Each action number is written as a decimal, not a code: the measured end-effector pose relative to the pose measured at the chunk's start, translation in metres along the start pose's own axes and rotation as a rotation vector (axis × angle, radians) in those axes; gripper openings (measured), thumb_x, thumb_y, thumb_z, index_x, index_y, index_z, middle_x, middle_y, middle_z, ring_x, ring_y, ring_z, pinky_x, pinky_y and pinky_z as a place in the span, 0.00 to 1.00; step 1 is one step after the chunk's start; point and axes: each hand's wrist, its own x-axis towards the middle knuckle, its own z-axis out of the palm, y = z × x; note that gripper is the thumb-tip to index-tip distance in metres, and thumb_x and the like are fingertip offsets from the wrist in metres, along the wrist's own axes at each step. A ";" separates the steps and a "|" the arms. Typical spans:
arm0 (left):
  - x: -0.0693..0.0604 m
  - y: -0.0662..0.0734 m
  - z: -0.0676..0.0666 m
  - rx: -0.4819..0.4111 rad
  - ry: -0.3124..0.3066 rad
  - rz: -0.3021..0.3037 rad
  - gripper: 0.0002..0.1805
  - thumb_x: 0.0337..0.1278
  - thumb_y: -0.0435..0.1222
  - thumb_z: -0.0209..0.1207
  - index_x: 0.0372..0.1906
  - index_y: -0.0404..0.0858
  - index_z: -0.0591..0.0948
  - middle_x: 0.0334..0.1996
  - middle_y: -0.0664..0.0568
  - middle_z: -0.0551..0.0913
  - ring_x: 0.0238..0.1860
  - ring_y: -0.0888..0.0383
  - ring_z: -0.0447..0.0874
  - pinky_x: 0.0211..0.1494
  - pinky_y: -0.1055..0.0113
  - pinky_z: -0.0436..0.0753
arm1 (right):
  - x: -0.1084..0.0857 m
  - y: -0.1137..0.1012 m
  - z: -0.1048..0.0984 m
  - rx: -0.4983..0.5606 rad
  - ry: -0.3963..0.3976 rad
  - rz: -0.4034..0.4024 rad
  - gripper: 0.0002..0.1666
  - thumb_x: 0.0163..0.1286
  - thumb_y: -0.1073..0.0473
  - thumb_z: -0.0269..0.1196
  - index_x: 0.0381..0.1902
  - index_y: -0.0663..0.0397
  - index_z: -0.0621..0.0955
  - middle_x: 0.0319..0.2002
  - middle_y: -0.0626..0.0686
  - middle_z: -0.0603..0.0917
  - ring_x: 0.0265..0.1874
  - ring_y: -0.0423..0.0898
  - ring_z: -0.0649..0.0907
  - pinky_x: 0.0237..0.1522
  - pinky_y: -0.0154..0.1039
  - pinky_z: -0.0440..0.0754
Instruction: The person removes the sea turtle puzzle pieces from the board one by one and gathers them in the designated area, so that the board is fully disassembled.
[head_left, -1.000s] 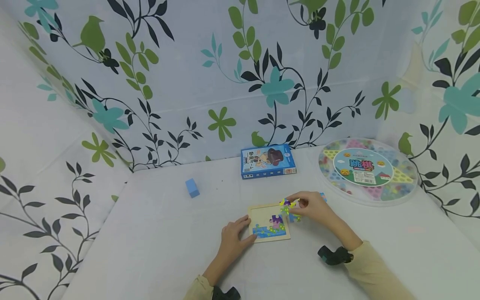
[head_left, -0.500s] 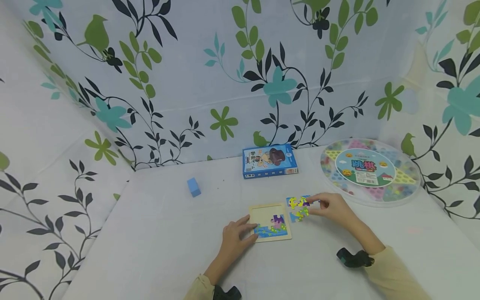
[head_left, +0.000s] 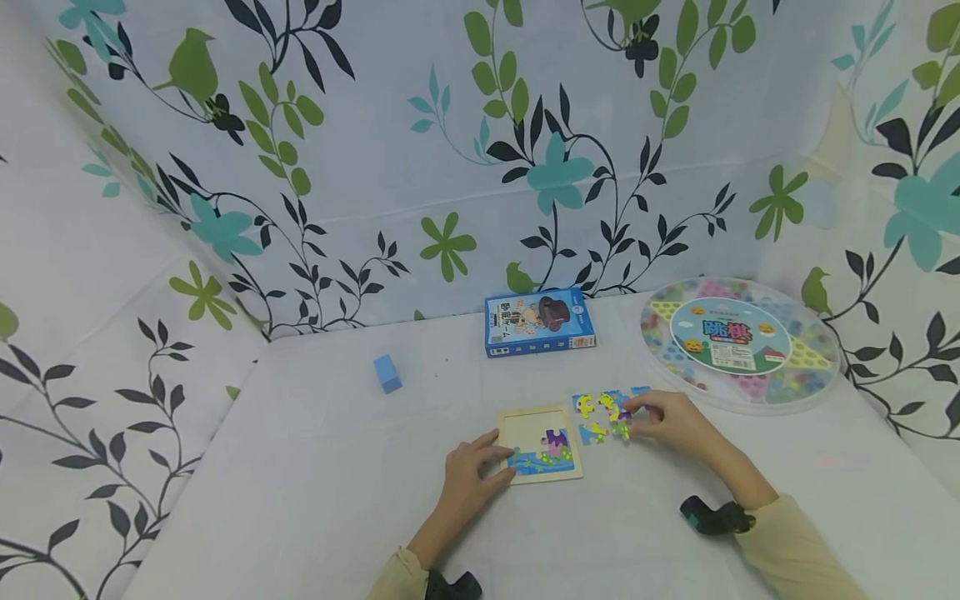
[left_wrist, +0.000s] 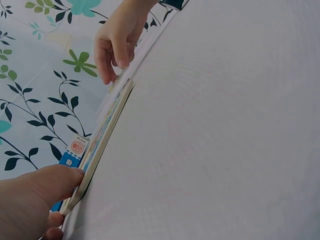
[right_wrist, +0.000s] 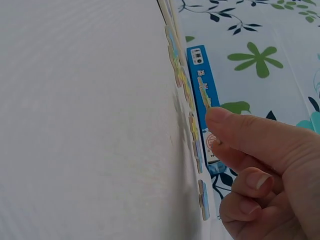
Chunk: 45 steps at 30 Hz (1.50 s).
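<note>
A square wooden puzzle tray [head_left: 542,482] lies on the table, its lower and right parts filled with joined blue, pink and purple pieces. My left hand [head_left: 471,475] grips its left edge; the left wrist view shows the thumb [left_wrist: 62,182] on top of the rim. Right of the tray, several loose jigsaw pieces [head_left: 592,433] in blue and yellow lie flat. Over them, my right hand [head_left: 671,423] pinches a jigsaw piece [right_wrist: 204,92] between thumb and forefinger, seen edge-on in the right wrist view. Its picture is hard to make out.
Behind the tray stands a blue game box [head_left: 538,323]. A round, clear-lidded Chinese checkers set [head_left: 738,343] lies at the back right. Farther left sits a small blue block [head_left: 387,374]. Patterned cloth [head_left: 337,167] hangs along the table's back edge.
My right hand has moved right, from beside the tray's top right corner to over the loose pieces, uncovering more of them. My left hand stays on the tray.
</note>
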 end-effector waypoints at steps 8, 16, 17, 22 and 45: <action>0.000 0.000 0.000 0.012 0.004 -0.003 0.13 0.46 0.42 0.64 0.39 0.44 0.83 0.53 0.47 0.75 0.39 0.55 0.70 0.44 0.52 0.61 | 0.000 0.003 0.003 -0.021 -0.022 0.001 0.14 0.50 0.62 0.69 0.37 0.57 0.82 0.14 0.43 0.66 0.14 0.38 0.63 0.17 0.33 0.62; -0.001 -0.002 0.001 0.005 -0.003 -0.009 0.13 0.46 0.42 0.64 0.39 0.45 0.83 0.53 0.48 0.74 0.40 0.55 0.71 0.44 0.53 0.61 | -0.002 0.006 0.004 -0.031 -0.058 -0.088 0.07 0.53 0.64 0.66 0.33 0.52 0.83 0.32 0.45 0.80 0.20 0.38 0.68 0.22 0.33 0.67; -0.001 -0.002 0.001 0.001 -0.005 -0.010 0.13 0.46 0.42 0.64 0.39 0.45 0.83 0.53 0.48 0.74 0.40 0.55 0.71 0.44 0.53 0.61 | -0.002 0.006 0.004 -0.036 -0.063 -0.105 0.07 0.54 0.64 0.66 0.33 0.52 0.84 0.34 0.46 0.80 0.20 0.37 0.68 0.23 0.32 0.68; -0.001 -0.002 0.002 0.011 -0.009 -0.012 0.13 0.46 0.43 0.63 0.40 0.45 0.83 0.54 0.48 0.74 0.41 0.55 0.70 0.44 0.53 0.61 | -0.002 0.006 0.004 -0.054 -0.071 -0.160 0.07 0.54 0.66 0.65 0.33 0.54 0.84 0.34 0.47 0.79 0.21 0.36 0.68 0.23 0.32 0.68; -0.001 -0.002 0.001 0.023 -0.006 -0.005 0.13 0.46 0.42 0.63 0.40 0.44 0.83 0.53 0.47 0.74 0.40 0.55 0.71 0.44 0.53 0.61 | -0.002 0.005 0.002 -0.051 -0.103 -0.132 0.06 0.52 0.66 0.66 0.29 0.50 0.84 0.35 0.48 0.80 0.28 0.39 0.72 0.27 0.33 0.71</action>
